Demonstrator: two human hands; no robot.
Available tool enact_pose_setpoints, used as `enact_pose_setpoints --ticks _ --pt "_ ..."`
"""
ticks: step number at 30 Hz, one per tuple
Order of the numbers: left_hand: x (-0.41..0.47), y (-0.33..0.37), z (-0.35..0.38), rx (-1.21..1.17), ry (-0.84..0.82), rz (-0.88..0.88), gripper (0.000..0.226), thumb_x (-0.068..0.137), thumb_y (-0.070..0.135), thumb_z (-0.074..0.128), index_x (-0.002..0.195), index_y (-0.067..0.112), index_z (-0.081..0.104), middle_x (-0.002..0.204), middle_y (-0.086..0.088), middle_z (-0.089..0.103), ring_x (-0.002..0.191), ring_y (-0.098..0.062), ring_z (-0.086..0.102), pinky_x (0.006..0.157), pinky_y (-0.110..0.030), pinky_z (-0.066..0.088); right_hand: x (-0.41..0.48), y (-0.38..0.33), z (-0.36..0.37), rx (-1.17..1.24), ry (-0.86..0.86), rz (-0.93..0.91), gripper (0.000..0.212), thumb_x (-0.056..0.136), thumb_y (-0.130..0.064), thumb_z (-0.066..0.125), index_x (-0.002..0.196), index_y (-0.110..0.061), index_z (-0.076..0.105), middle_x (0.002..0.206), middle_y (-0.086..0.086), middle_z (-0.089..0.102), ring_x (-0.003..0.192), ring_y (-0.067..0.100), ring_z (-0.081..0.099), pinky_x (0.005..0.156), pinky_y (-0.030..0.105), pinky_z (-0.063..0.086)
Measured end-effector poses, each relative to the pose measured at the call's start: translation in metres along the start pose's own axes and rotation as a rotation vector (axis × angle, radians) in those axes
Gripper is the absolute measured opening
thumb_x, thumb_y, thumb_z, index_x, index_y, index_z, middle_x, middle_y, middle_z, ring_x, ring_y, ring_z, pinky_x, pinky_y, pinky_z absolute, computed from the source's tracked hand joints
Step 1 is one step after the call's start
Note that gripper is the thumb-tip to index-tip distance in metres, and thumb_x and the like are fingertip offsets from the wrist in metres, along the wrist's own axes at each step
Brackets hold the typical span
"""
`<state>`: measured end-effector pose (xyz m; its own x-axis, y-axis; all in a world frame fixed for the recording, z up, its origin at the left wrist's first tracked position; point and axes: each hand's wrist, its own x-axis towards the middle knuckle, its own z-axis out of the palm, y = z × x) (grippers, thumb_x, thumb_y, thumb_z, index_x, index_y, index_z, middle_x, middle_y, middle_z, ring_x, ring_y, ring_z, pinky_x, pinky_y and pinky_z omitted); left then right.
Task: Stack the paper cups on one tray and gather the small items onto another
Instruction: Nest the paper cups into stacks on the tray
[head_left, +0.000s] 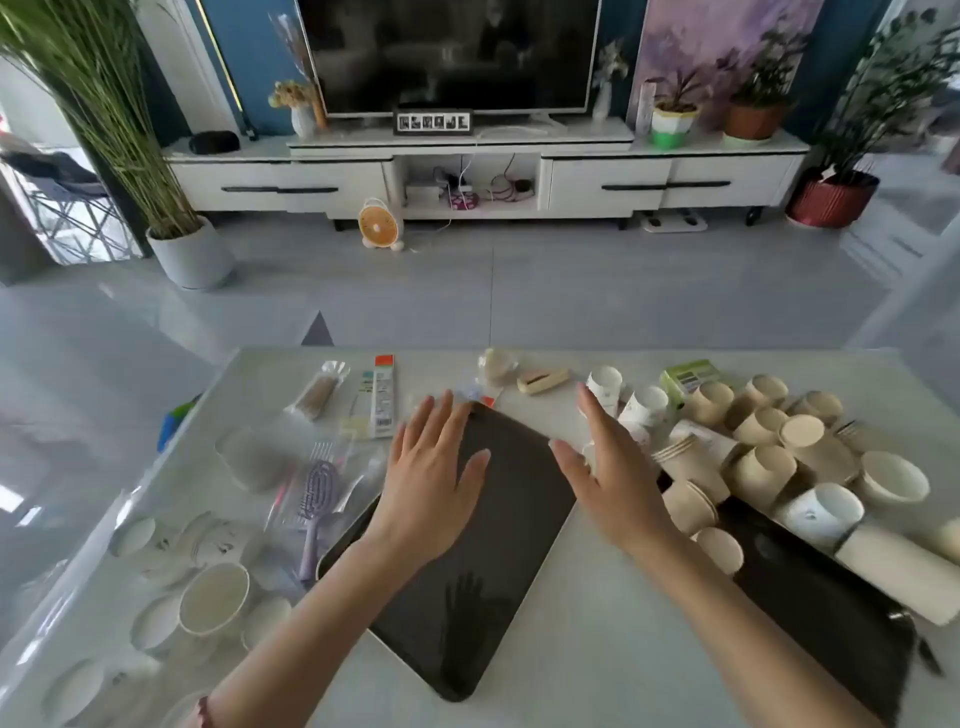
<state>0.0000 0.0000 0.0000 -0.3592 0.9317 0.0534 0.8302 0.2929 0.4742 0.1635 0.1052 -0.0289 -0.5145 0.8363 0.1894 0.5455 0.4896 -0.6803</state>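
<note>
A dark tray (498, 561) lies at an angle on the white table (597, 649), bare of objects. My left hand (431, 478) is flat over its upper left part, fingers straight. My right hand (608, 467) hovers open beside the tray's right edge, fingers spread. A second dark tray (831, 608) lies at the right, partly under several brown paper cups (763, 473) and white paper cups (823, 512). More white cups (215, 597) stand at the left. Small items lie beyond: a lilac hairbrush (317, 499), packets (382, 395) and a beige clip (543, 381).
A roll of white paper (904, 571) lies across the right tray. A green box (688, 376) sits behind the brown cups. Beyond the table's far edge there is grey floor, a TV cabinet (467, 176), a small fan (379, 224) and potted plants (189, 249).
</note>
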Motion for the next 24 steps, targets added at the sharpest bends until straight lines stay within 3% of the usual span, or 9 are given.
enact_pose_setpoints --ticks 3,6,9,11,13,15,19,24 --pt "-0.012 -0.033 0.063 0.049 -0.143 -0.080 0.053 0.098 0.038 0.035 0.147 0.025 0.020 0.158 0.005 0.011 0.146 -0.014 -0.001 0.120 -0.037 0.006 -0.026 0.042 0.044 0.060 -0.051 0.039 0.058 0.095 -0.027 0.048 0.147 -0.018 0.024 0.150 0.001 0.036 0.139 0.011 0.032 0.105 0.014 0.020" --pt "-0.025 -0.054 0.127 0.064 -0.307 -0.130 0.053 0.098 0.040 0.033 0.147 0.025 0.021 0.158 0.003 0.011 0.147 -0.018 -0.001 0.118 -0.045 0.005 -0.048 0.078 0.083 0.090 -0.121 0.107 0.052 0.095 -0.016 0.047 0.144 -0.018 0.030 0.149 0.000 0.038 0.136 0.011 0.037 0.101 0.012 0.023" --pt "-0.034 -0.067 0.190 0.118 -0.340 -0.082 0.053 0.098 0.043 0.028 0.147 0.027 0.016 0.159 0.002 0.002 0.146 -0.021 -0.008 0.114 -0.055 -0.003 -0.065 0.105 0.122 -0.013 -0.150 0.027 0.045 0.096 -0.021 0.046 0.140 -0.021 0.038 0.148 -0.002 0.037 0.136 0.010 0.034 0.102 0.013 0.026" --pt "-0.039 -0.073 0.214 0.160 -0.292 -0.032 0.051 0.099 0.040 0.023 0.147 0.026 0.015 0.159 0.001 -0.002 0.146 -0.021 -0.011 0.111 -0.058 -0.007 -0.075 0.114 0.148 -0.053 -0.087 0.054 0.047 0.095 -0.027 0.048 0.141 -0.021 0.037 0.152 0.004 0.028 0.141 0.015 0.025 0.111 0.023 0.023" --pt "-0.045 -0.080 0.224 0.143 -0.215 -0.014 0.049 0.100 0.036 0.021 0.147 0.025 0.017 0.159 0.000 0.000 0.146 -0.020 -0.008 0.112 -0.057 -0.008 -0.086 0.113 0.170 0.033 0.041 0.149 0.058 0.092 -0.029 0.052 0.145 -0.018 0.028 0.154 0.010 0.020 0.143 0.020 0.021 0.113 0.028 0.024" --pt "-0.051 -0.081 0.223 0.100 -0.183 -0.001 0.046 0.101 0.034 0.021 0.146 0.025 0.023 0.159 -0.001 0.005 0.146 -0.020 -0.004 0.114 -0.053 -0.007 -0.089 0.108 0.181 0.096 0.123 0.238 0.066 0.091 -0.030 0.054 0.146 -0.013 0.023 0.152 0.011 0.023 0.141 0.022 0.025 0.111 0.029 0.026" --pt "-0.072 -0.083 0.215 0.064 -0.193 0.009 0.043 0.101 0.032 0.021 0.142 0.027 0.032 0.158 -0.003 0.010 0.147 -0.020 0.001 0.117 -0.045 -0.003 -0.100 0.088 0.192 -0.068 0.071 0.276 0.049 0.094 -0.024 0.044 0.141 -0.011 0.036 0.146 0.009 0.039 0.133 0.026 0.035 0.111 0.033 0.026" --pt "-0.095 -0.086 0.199 0.118 -0.247 0.105 0.044 0.100 0.033 0.029 0.141 0.019 0.037 0.157 -0.003 0.018 0.146 -0.020 0.011 0.119 -0.038 0.009 -0.109 0.082 0.169 0.007 -0.001 0.322 0.048 0.096 -0.012 0.038 0.143 -0.008 0.032 0.149 0.009 0.036 0.136 0.027 0.035 0.109 0.032 0.029"
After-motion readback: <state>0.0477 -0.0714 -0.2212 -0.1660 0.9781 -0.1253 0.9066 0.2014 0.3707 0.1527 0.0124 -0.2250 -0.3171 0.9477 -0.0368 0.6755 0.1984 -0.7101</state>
